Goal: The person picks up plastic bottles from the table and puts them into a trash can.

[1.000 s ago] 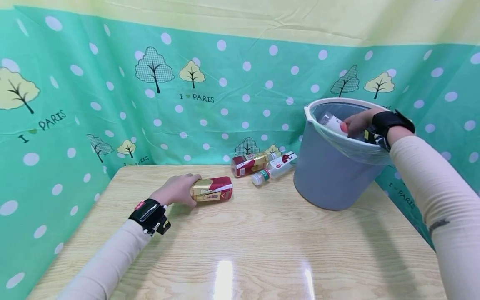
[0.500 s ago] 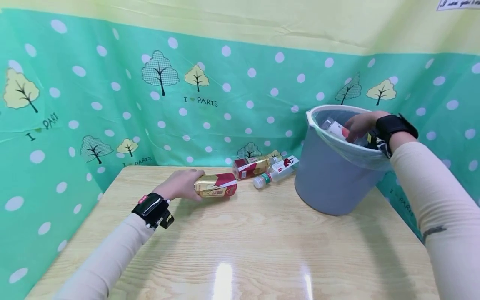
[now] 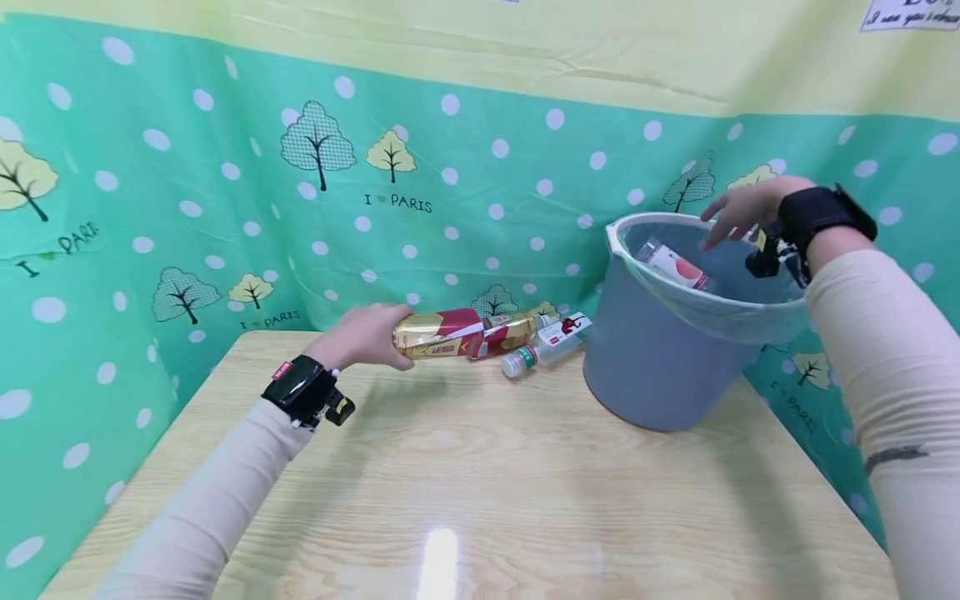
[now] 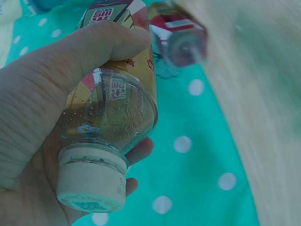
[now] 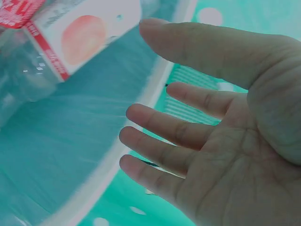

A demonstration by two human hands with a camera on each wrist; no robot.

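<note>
While earlier inside bin (image 3: 645, 367), right hand (image 3: 738, 212) above.

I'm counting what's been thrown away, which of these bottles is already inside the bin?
The peach-label bottle, leaning inside the bin. The gold-and-red bottle is in the left hand; two others lie on the table.

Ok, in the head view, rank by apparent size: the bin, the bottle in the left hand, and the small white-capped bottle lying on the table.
1. Grey-blue bin, clearly largest.
2. Gold and red bottle held in the left hand.
3. Small clear bottle, smallest, though it lies slightly farther back.
</note>
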